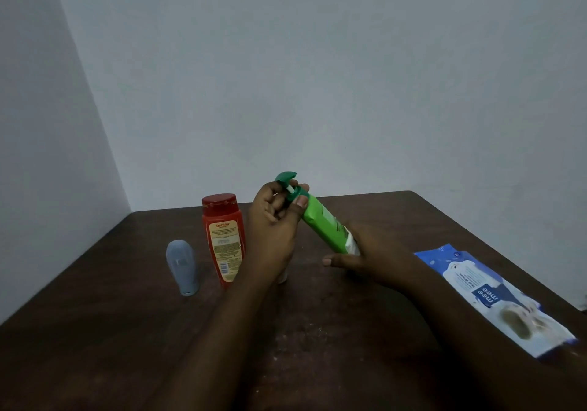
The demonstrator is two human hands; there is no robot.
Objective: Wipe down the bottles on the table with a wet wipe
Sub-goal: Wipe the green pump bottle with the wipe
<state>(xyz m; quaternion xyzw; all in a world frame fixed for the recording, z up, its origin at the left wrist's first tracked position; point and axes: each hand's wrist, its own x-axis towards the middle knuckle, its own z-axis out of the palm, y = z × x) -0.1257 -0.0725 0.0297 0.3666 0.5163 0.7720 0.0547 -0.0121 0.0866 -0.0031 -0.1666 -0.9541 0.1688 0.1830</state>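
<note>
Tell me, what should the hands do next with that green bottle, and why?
Probably slide the right hand, with the white wipe, up the green bottle toward the pump: the left hand steadies the neck, and the wipe covers only the bottom end.

— Where are the bottles?
— On the table (pixel 95 331), left of the middle: the small bottle (pixel 182 267) farthest left, the capped bottle (pixel 222 239) just right of it.
— The pump bottle (pixel 320 220)?
— Off the table, above its middle, tilted: pump end up-left in the left hand (pixel 273 220), base down-right in the right hand (pixel 374 252).
— The wipes pack (pixel 486 290)?
— Flat near the right edge, well apart from the bottles.
</note>
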